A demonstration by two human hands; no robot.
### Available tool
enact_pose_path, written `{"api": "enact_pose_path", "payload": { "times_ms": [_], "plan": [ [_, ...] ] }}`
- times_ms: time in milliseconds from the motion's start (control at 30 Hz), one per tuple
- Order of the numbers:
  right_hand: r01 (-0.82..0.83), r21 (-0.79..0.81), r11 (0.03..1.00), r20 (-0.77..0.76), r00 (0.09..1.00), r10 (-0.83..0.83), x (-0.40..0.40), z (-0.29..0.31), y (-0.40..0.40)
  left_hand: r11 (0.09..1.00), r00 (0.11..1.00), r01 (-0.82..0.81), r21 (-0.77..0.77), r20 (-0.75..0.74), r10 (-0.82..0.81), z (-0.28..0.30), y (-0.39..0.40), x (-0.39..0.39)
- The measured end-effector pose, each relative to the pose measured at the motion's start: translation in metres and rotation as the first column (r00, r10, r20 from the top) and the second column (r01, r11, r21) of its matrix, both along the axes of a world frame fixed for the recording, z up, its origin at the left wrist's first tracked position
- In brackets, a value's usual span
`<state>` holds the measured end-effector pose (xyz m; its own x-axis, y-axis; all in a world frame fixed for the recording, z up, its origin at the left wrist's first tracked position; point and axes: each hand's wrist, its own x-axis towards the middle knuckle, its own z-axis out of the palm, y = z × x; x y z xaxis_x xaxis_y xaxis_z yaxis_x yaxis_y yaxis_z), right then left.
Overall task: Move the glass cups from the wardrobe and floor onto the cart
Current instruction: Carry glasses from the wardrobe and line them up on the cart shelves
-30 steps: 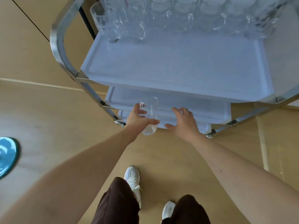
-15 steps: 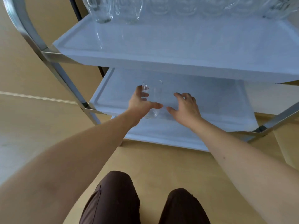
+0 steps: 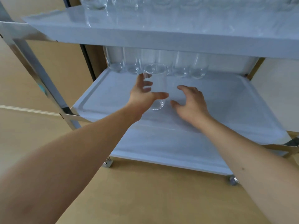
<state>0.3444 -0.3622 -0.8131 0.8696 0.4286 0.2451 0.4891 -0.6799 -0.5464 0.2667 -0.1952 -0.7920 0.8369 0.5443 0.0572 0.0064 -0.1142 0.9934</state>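
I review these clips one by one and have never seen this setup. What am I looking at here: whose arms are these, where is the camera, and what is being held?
No machine here: a person wears a camera on the head, looking forward and down, so both bare arms reach in from below. The left hand has its grip around a clear glass cup, upright over the middle shelf of a wheeled metal cart. The right hand is open beside the cup and holds nothing. A row of glasses already stands at that shelf's back, and more glasses stand on the top shelf.
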Motion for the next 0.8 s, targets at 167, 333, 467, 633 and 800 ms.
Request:
{"api": "enact_pose_path", "payload": {
  "times_ms": [167, 333, 467, 633, 800],
  "plan": [
    [-0.039, 0.224, 0.974, -0.059, 0.997, 0.053, -0.005, -0.016, 0.006, 0.999, 0.998, 0.041, 0.003, 0.037, -0.041, -0.001, -0.004, 0.016],
    [0.006, 0.383, 0.924, -0.187, 0.980, 0.071, -0.003, -0.013, 0.011, 0.997, 0.997, 0.073, 0.010, 0.013, -0.073, 0.004, -0.023, 0.026],
    [0.049, 0.485, 0.873, -0.224, 0.972, 0.070, 0.007, -0.006, 0.009, 0.986, 0.986, 0.164, 0.024, -0.029, -0.163, 0.009, -0.039, 0.038],
    [0.124, 0.507, 0.853, -0.213, 0.977, -0.015, 0.025, -0.007, -0.023, 0.961, 0.965, 0.263, -0.086, 0.030, -0.261, 0.008, -0.046, 0.047],
    [0.208, 0.516, 0.831, -0.203, 0.972, -0.118, 0.060, -0.002, -0.056, 0.927, 0.971, 0.227, 0.299, -0.143, -0.192, -0.017, -0.038, 0.070]
  ]
}}
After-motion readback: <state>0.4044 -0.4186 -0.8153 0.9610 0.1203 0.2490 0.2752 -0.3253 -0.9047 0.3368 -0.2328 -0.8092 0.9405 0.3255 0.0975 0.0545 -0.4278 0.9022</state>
